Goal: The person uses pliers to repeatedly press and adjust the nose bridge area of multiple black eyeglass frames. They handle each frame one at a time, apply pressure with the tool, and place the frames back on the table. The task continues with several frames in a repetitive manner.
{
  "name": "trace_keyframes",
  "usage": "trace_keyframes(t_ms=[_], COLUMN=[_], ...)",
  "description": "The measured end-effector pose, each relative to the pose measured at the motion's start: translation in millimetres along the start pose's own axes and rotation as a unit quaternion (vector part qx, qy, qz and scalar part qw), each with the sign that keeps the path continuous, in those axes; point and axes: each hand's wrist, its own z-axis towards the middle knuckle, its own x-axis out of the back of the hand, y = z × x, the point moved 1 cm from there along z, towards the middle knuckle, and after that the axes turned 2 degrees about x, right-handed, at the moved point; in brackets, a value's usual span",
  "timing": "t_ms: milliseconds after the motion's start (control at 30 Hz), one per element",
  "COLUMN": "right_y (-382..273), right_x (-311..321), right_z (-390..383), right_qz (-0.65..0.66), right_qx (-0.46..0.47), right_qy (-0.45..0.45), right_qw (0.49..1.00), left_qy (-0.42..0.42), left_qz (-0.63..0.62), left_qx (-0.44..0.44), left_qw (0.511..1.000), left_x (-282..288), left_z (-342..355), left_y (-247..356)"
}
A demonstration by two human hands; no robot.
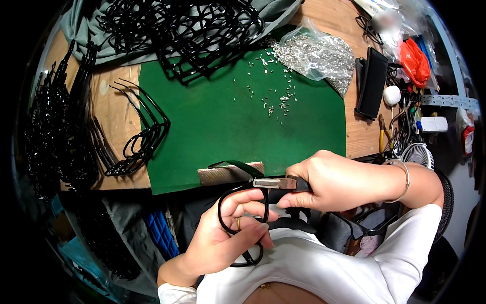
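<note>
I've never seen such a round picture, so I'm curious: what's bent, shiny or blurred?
In the head view, the corners are black and the shelf post bows; the black pile and bag glint; an upper-right patch is blurred; the left hand and right hand look fairly sharp.

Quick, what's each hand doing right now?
Left hand: closed, fingers holding the black looped piece.
Right hand: closed around the pliers, their metal end at that piece.

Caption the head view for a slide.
Left hand holds a glossy black looped frame while right hand holds a pliers-like tool at it, silver bits scattered on the green mat.
</note>
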Motion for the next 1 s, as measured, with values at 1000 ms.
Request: trace_keyframes(t_ms=[1000], right_y=[59], right_x=[-20], right_z=[52], right_qz=[-0.033], right_qx=[0.118], right_qy=[0.248], right_qw=[0.961], left_qy=[0.406], left_qz=[0.810], left_qx=[-0.184], left_qw=[0.381], left_x=[117], left_z=[23], left_y=[69])
